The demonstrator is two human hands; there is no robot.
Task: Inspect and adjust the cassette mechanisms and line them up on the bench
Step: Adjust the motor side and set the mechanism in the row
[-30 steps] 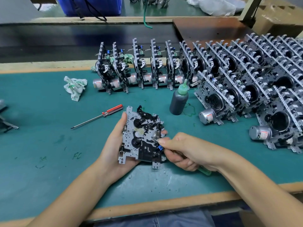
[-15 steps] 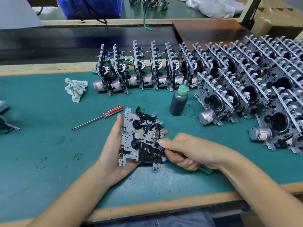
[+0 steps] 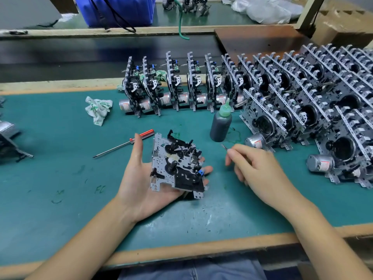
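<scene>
While the left hand [image 3: 141,178] lies palm up over the green mat of the desk [image 3: 50,178], a flat grey metal cassette mechanism with black plastic parts [image 3: 177,168] rests across its palm, the thumb standing clear on the left side and the fingers stretched out underneath, not gripping. It sits toward the middle of the desk, nearer the front edge than the rear. The right hand [image 3: 254,168] hovers just to the right of it, apart from it, thumb and forefinger pinched together on a thin metal tool [image 3: 224,147] whose tip points up and to the left. Behind the hands a red-handled screwdriver [image 3: 125,144] lies on the mat, and a dark squeeze bottle with a green nozzle [image 3: 221,123] stands upright. Along the rear edge a row of finished grey cassette mechanisms [image 3: 181,83] stands on edge, thickening toward the right corner into a dense block of mechanisms with silver motors [image 3: 314,110]. A crumpled white and green cloth [image 3: 97,109] lies left of the row.
</scene>
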